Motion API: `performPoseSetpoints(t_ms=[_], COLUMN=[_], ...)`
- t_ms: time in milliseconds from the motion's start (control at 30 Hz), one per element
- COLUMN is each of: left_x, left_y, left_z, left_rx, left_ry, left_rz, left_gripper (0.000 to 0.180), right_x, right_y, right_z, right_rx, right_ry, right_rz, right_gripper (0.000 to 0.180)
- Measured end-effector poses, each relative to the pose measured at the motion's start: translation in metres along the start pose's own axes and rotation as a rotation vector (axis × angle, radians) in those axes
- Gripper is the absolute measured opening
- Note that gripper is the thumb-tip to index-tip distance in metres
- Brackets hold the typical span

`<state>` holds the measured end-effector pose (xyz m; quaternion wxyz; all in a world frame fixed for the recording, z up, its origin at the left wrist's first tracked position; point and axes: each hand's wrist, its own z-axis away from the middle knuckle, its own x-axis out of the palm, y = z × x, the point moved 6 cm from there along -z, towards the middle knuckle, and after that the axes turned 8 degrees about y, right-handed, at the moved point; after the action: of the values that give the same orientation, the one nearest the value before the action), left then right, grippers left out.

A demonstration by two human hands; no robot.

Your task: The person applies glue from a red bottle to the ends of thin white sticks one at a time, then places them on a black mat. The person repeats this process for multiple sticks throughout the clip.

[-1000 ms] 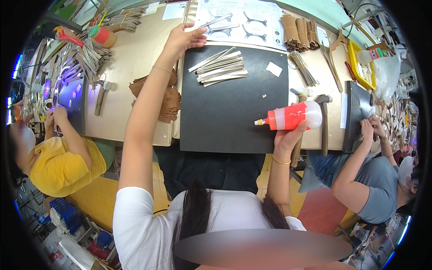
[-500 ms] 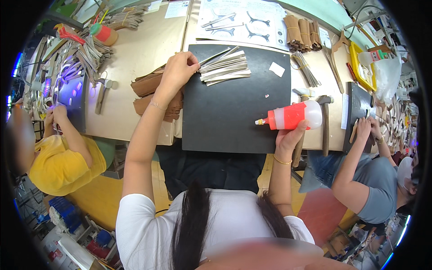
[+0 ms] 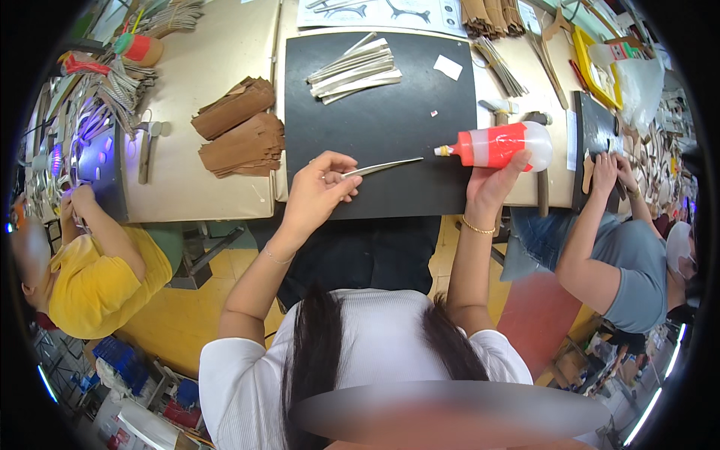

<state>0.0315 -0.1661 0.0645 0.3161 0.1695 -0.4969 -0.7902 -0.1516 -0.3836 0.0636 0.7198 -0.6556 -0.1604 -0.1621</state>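
Black mat (image 3: 390, 157) covers the middle of our counter (image 3: 217, 97), and most of the work on it looks undone: at its far edge the heap of pale strips (image 3: 356, 67) lies waiting, well apart from our hands, and we judge only one has been drawn out so far. To the left of the mat, stacks of brown card pieces (image 3: 240, 131) sit untouched. Our right hand (image 3: 491, 187) is closed around a glue bottle (image 3: 499, 145), red-bodied with a clear base, laid sideways so its nozzle points left. Our left hand (image 3: 315, 191) pinches a single strip (image 3: 382, 166) at its near left end; the strip reaches right over the mat, its tip near the nozzle but not touching, no glue showing yet.
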Motion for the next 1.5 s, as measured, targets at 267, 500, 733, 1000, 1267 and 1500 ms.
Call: performPoseSetpoints(t_ms=[267,500,733,1000,1267,1500], left_x=[-0.019,-0.021,-0.022,-0.022,-0.021,-0.02], left_y=[-0.015,-0.018,-0.02,-0.021,-0.023,-0.027], left_z=[0.019,0.022,0.023,0.024,0.025,0.026], left_rx=[-0.161,-0.222,-0.252,-0.261,-0.224,-0.193], left_ry=[0.027,0.066,0.08,0.084,0.094,0.111], left_rz=[0.17,0.198,0.231,0.236,0.216,0.163], left_gripper=[0.027,0.019,0.019,0.02,0.019,0.02], right_x=[0.008,0.01,0.011,0.012,0.018,0.033], right_y=[-0.006,-0.003,-0.004,-0.001,0.005,0.015], right_z=[0.022,0.03,0.034,0.038,0.046,0.065], right_rx=[-0.16,-0.205,-0.269,-0.261,-0.239,-0.142], right_ry=[-0.166,-0.149,-0.188,-0.223,-0.263,-0.314], right_rz=[0.181,0.161,0.237,0.259,0.259,0.176], right_gripper=[0.074,0.075,0.073,0.071,0.069,0.065])
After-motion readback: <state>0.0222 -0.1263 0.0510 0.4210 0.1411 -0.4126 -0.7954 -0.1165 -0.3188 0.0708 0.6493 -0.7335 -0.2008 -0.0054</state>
